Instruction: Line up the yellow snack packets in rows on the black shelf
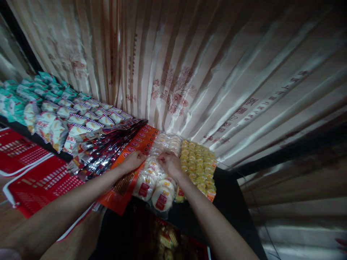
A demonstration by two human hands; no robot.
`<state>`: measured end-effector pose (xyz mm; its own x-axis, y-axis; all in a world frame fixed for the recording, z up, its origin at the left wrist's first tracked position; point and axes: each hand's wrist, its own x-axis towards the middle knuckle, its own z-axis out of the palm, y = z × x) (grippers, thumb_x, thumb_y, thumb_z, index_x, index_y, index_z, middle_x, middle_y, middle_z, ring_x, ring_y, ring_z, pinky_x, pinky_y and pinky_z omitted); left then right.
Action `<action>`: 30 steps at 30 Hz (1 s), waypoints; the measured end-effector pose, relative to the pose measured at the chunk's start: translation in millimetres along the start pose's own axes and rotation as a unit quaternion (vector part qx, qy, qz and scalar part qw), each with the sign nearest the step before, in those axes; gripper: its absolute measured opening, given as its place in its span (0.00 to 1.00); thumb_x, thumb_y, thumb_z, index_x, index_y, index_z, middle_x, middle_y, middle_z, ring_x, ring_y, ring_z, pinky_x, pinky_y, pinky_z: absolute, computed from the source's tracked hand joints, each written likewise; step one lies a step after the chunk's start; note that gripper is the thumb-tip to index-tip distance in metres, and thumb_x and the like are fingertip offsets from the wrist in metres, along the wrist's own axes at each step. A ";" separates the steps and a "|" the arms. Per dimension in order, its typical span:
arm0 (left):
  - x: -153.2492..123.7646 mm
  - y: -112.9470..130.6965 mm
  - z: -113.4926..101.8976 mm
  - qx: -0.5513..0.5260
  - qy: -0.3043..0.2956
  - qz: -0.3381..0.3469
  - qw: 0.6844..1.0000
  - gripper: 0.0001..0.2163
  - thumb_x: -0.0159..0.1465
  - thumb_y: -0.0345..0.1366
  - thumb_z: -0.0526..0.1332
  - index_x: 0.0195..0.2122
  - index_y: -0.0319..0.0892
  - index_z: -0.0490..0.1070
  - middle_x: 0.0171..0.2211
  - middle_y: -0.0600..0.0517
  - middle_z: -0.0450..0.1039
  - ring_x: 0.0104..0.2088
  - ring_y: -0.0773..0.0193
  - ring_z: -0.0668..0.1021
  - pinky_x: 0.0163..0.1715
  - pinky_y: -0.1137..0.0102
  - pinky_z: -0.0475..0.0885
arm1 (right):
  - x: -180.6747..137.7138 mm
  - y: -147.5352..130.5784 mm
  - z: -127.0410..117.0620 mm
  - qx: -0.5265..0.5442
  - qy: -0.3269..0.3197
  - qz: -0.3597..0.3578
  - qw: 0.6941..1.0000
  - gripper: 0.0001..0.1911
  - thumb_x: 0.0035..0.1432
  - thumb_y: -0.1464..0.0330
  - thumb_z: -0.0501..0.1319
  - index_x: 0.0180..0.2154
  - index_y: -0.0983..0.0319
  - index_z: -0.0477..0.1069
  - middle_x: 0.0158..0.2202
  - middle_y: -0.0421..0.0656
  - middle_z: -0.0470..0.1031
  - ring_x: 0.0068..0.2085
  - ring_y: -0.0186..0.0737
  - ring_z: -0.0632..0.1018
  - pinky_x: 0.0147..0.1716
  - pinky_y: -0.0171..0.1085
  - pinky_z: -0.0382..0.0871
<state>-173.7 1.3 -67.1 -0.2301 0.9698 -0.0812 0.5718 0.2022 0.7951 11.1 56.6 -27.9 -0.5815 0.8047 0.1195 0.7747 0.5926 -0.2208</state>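
1. Wrapped round cakes [151,187], white with red labels in clear plastic, lie in a row that runs from the near edge of the black shelf [233,202] back toward the curtain [206,65].
2. Both hands sit on the middle of this row, with the nearest cakes below the wrists and the far ones beyond the fingertips.
3. The right hand [170,164] is on top of the row, its fingers bent and drawn together, pinching the clear wrapper.
4. The left hand [133,161] rests at the row's left edge, knuckles up and fingers curled under. I cannot tell whether it grips anything.
5. Orange packs [137,142] touch the row on the left, under the left hand.
6. Small yellow cakes [202,162] lie just beside it on the right.
7. Further left come dark foil packets [107,153], then white striped packets [81,121] and teal packets [16,103].
8. Red printed sheets [35,180] lie lower left.
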 end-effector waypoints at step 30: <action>-25.6 0.8 -3.0 -0.069 -0.053 0.002 0.996 0.11 0.52 0.44 0.59 0.23 0.41 0.65 0.21 0.57 0.65 0.23 0.69 0.67 0.22 0.75 0.58 | -17.1 -2.7 -4.6 -0.006 0.000 -0.061 0.998 0.09 0.58 0.66 0.58 0.30 0.61 0.74 0.33 0.43 0.74 0.39 0.39 0.71 0.41 0.35 0.62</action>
<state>-169.7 -23.7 -62.6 -0.1398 0.9810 -0.1344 0.4566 0.1843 0.8704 20.1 41.4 -24.8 -0.6715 0.7267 0.1451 0.7011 0.6864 -0.1931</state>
